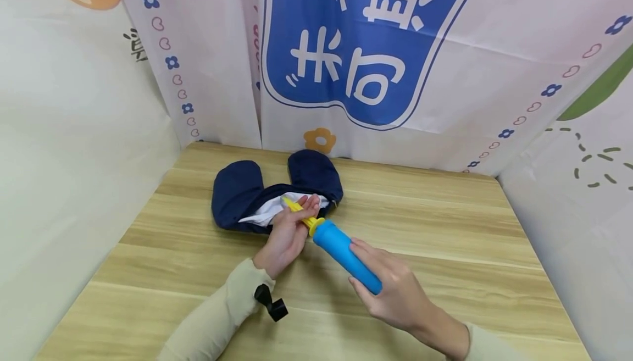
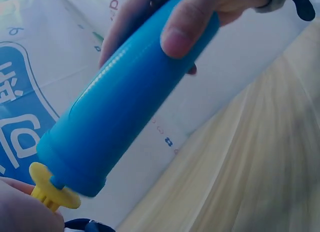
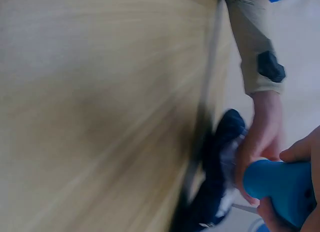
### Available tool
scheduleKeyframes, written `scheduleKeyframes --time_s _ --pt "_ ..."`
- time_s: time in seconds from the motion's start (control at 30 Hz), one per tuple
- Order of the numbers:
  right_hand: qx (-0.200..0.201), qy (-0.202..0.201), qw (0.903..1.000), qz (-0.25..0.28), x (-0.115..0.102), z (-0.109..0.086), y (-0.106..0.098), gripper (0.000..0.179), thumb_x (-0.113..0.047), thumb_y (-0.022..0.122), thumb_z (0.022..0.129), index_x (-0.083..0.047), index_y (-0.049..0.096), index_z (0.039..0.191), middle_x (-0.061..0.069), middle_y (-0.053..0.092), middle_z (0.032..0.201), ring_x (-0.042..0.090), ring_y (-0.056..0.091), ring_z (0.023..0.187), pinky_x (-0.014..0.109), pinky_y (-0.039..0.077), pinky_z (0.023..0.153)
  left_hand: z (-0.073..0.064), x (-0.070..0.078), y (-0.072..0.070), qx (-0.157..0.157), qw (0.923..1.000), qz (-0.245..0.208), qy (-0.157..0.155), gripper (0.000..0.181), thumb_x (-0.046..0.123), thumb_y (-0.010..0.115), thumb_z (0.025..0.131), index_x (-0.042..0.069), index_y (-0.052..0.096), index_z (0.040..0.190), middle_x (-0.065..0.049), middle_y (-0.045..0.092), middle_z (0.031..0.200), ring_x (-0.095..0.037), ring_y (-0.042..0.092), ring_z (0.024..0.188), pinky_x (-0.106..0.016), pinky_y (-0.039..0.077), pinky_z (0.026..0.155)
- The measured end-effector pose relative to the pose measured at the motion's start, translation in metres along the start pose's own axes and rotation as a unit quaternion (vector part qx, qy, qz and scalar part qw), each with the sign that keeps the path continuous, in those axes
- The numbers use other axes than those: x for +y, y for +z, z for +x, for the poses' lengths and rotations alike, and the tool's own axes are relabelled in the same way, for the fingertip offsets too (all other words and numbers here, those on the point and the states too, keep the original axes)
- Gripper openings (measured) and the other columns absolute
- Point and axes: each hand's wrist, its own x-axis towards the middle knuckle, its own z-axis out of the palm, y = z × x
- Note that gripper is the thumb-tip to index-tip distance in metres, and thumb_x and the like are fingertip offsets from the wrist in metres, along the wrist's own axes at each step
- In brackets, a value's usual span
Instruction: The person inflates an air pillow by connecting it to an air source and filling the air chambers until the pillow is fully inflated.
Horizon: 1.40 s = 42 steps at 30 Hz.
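Blue balloon hand pump (image 1: 346,256), centre of the head view, slanting from lower right up toward its yellow nozzle (image 1: 316,224). The left hand (image 1: 286,237) pinches the nozzle, palm up; the right hand (image 1: 395,287) grasps the barrel's lower end. Whether the tip is seated in anything, I cannot tell. Good handling probably calls for a steady nozzle and strokes kept in line with it. Beyond, left of centre, a navy U-shaped pillow cover (image 1: 237,188) gapes, white inside, on the wood-grain table (image 1: 445,229).
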Motion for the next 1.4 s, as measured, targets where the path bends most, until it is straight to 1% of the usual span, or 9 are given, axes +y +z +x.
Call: scheduleKeyframes --time_s 0.2,0.33,0.53,0.63,0.8,0.9,1.0,1.17,1.4 --pt "-0.029 -0.01 0.9995 0.007 0.006 0.004 0.017 0.08 -0.011 0.091 0.074 -0.002 0.06 0.147 0.018 0.066 0.145 0.031 0.074 0.118 0.047 0.065 0.088 0.003 -0.003 0.003 0.001 0.9996 -0.018 0.021 0.061 -0.027 0.042 0.094 -0.005 0.031 0.15 -0.018 0.051 0.148 -0.012 0.067 0.117 -0.02 0.056 0.1" --pt "-0.048 -0.015 0.9987 0.006 0.008 0.005 0.017 0.08 -0.009 0.091 0.076 -0.002 0.058 0.149 0.019 0.064 0.147 0.032 0.074 0.119 0.046 0.065 0.089 0.008 -0.001 -0.002 0.004 0.9994 -0.017 0.029 0.063 -0.027 0.041 0.095 -0.006 0.03 0.154 -0.02 0.049 0.153 -0.012 0.067 0.119 -0.02 0.056 0.102" --pt "-0.071 -0.02 0.9973 -0.008 0.009 -0.007 -0.004 0.08 -0.01 0.09 0.077 -0.004 0.058 0.149 0.017 0.064 0.148 0.03 0.075 0.117 0.043 0.066 0.086 0.017 0.008 -0.011 0.002 0.9993 -0.011 0.035 0.069 -0.029 0.038 0.095 -0.007 0.027 0.159 -0.022 0.041 0.162 -0.015 0.062 0.126 -0.019 0.055 0.101" --pt "-0.072 -0.03 0.9969 -0.012 0.009 -0.015 -0.018 0.074 -0.014 0.086 0.083 -0.004 0.057 0.15 0.017 0.064 0.147 0.031 0.076 0.114 0.041 0.066 0.083 0.021 0.012 -0.013 -0.002 0.9992 -0.011 0.039 0.069 -0.029 0.037 0.095 -0.007 0.026 0.16 -0.024 0.037 0.165 -0.018 0.058 0.132 -0.02 0.055 0.102" --pt "-0.072 -0.038 0.9964 -0.022 0.01 -0.029 -0.045 0.054 -0.035 0.062 0.104 -0.006 0.059 0.15 0.015 0.067 0.145 0.03 0.077 0.11 0.036 0.066 0.081 0.026 0.015 -0.013 -0.002 0.999 -0.015 0.041 0.069 -0.029 0.038 0.096 -0.007 0.025 0.16 -0.023 0.037 0.165 -0.019 0.057 0.132 -0.02 0.055 0.101" --pt "-0.061 -0.047 0.9965 -0.031 0.01 -0.034 -0.056 0.055 -0.041 0.05 0.106 -0.006 0.061 0.147 0.015 0.069 0.141 0.029 0.079 0.105 0.033 0.066 0.079 0.028 0.014 -0.012 0.005 0.9989 -0.014 0.045 0.069 -0.029 0.038 0.095 -0.007 0.024 0.159 -0.022 0.039 0.161 -0.016 0.06 0.127 -0.019 0.055 0.099" --pt "-0.039 -0.064 0.9967 -0.029 0.008 -0.033 -0.054 0.054 -0.039 0.049 0.106 -0.003 0.064 0.144 0.017 0.071 0.137 0.029 0.08 0.101 0.033 0.066 0.077 0.026 0.014 -0.012 0.021 0.9985 -0.017 0.048 0.064 -0.028 0.038 0.097 -0.007 0.025 0.156 -0.021 0.04 0.161 -0.013 0.061 0.122 -0.018 0.055 0.098" --pt "-0.016 -0.08 0.9962 -0.031 0.007 -0.019 -0.027 0.049 -0.029 0.056 0.102 0.0 0.065 0.141 0.019 0.072 0.134 0.029 0.08 0.098 0.037 0.067 0.071 0.02 0.007 -0.011 0.044 0.9978 -0.018 0.047 0.055 -0.025 0.04 0.099 -0.001 0.031 0.148 -0.019 0.043 0.159 -0.011 0.064 0.119 -0.017 0.055 0.099" --pt "-0.025 -0.061 0.9971 -0.038 0.009 0.006 0.011 0.072 -0.011 0.087 0.069 0.002 0.067 0.137 0.019 0.073 0.133 0.027 0.08 0.097 0.039 0.067 0.073 0.013 -0.007 -0.016 0.046 0.9975 0.009 0.054 0.05 -0.023 0.044 0.1 -0.005 0.033 0.145 -0.02 0.054 0.148 -0.011 0.067 0.116 -0.018 0.056 0.098"
